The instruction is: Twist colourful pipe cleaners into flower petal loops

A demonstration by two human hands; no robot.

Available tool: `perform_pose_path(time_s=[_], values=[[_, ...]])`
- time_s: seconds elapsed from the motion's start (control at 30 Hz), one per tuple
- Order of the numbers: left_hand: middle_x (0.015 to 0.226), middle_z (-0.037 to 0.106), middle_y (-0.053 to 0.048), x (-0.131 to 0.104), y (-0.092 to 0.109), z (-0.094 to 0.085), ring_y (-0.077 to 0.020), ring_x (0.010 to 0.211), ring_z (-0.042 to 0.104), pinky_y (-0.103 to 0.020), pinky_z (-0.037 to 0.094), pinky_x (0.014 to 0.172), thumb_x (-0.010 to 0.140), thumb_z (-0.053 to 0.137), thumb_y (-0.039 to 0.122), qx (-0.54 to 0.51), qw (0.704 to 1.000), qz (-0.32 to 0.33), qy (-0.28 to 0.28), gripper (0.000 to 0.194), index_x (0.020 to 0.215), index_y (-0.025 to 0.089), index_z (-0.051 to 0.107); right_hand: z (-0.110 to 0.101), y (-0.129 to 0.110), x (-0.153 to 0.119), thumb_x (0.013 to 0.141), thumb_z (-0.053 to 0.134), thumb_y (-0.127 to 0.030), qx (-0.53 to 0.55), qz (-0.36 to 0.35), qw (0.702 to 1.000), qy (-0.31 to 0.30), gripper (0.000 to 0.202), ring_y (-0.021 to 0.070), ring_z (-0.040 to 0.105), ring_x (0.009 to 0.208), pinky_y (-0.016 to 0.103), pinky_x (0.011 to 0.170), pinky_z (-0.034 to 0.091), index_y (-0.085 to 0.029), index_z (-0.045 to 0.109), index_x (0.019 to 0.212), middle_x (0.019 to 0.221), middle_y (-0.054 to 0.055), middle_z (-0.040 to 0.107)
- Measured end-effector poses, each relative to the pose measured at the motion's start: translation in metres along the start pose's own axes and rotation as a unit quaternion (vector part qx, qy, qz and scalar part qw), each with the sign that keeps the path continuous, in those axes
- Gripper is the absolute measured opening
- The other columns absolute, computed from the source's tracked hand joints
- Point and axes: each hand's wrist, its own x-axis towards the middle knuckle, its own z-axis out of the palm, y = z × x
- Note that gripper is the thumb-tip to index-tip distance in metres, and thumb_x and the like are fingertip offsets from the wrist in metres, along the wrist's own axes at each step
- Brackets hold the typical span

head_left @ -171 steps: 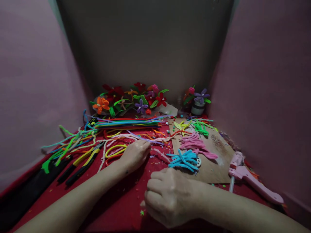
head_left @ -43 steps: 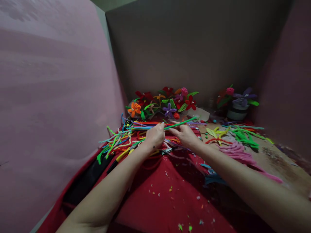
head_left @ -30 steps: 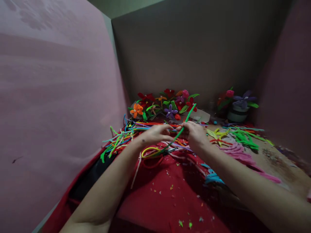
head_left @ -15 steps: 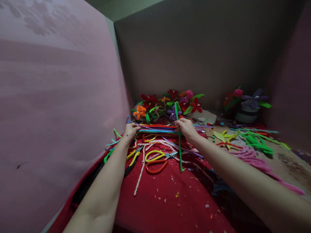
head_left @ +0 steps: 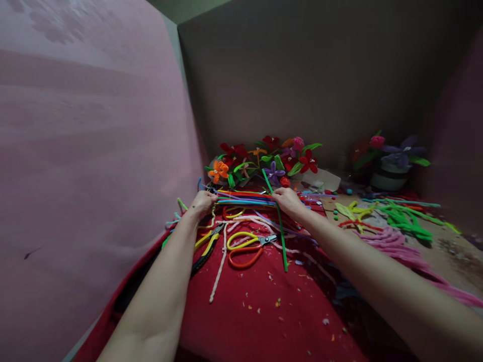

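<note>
A bundle of colourful pipe cleaners (head_left: pixel 245 198), with red, blue, purple and light-blue strands, is held level between my two hands. My left hand (head_left: pixel 205 202) is closed around its left end. At the other end my right hand (head_left: pixel 288 201) is closed on the bundle and on a single green pipe cleaner (head_left: pixel 282 239). That green strand crosses the bundle, its top leaning left and its lower end hanging over the red cloth. Below lie scissors (head_left: pixel 245 258) with yellow and red handles, and yellow-and-black pliers (head_left: pixel 207 249). The fingertips' exact grip is partly hidden.
Pipe-cleaner flowers (head_left: pixel 277 163) stand behind my hands, and a potted flower (head_left: pixel 390 176) is at the back right. Loose pink (head_left: pixel 396 246), green (head_left: pixel 409 221) and yellow (head_left: pixel 354 210) pipe cleaners lie right. Scraps dot the red cloth (head_left: pixel 302 311). A pink wall (head_left: pixel 94 166) borders the left.
The green pipe cleaner has tilted, its top swinging left and its lower end moving slightly right. Both hands keep hold of the bundle. The view has shifted slightly.
</note>
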Motion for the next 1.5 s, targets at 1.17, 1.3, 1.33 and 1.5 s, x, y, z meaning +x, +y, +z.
perform_pose_path(time_s=[1.17,1.3,1.33,1.5], values=[[0.067,0.058,0.006,-0.162,0.118,-0.032,-0.0051,0.053,0.053,-0.018,0.050,0.048,0.077,0.054,0.018,-0.272,0.806,0.489,0.195,0.010,0.078,0.025,0.062,-0.008,-0.005,-0.016,0.061,0.056,-0.027,0.363,0.117,0.924,0.027,0.013,0.0117,0.051,0.055,0.023,0.051,0.041,-0.014,0.057,0.057,0.057,0.001,0.057],[0.070,0.063,0.002,-0.156,0.107,0.008,-0.0055,0.054,0.056,-0.015,0.048,0.047,0.080,0.050,0.012,-0.350,0.875,0.331,-0.049,0.017,0.079,0.021,0.065,-0.027,-0.013,-0.034,0.065,0.056,-0.024,0.457,0.121,0.881,0.020,0.010,0.0118,0.055,0.056,0.023,0.052,0.044,-0.015,0.057,0.068,0.064,0.002,0.061],[0.069,0.063,0.000,-0.153,0.104,0.016,-0.0056,0.052,0.056,-0.014,0.046,0.043,0.081,0.049,0.013,-0.367,0.882,0.281,-0.090,0.018,0.077,0.019,0.064,-0.032,-0.014,-0.040,0.067,0.056,-0.024,0.475,0.122,0.872,0.013,0.010,0.0113,0.054,0.053,0.023,0.050,0.043,-0.015,0.058,0.071,0.063,0.002,0.061],[0.068,0.064,-0.004,-0.143,0.084,0.050,-0.0044,0.048,0.053,-0.011,0.037,0.034,0.079,0.050,0.009,-0.407,0.886,0.101,-0.198,0.015,0.074,0.012,0.064,-0.054,-0.019,-0.073,0.078,0.050,-0.021,0.537,0.121,0.835,-0.020,0.010,0.0103,0.052,0.044,0.020,0.039,0.040,-0.015,0.057,0.082,0.057,0.002,0.058]])
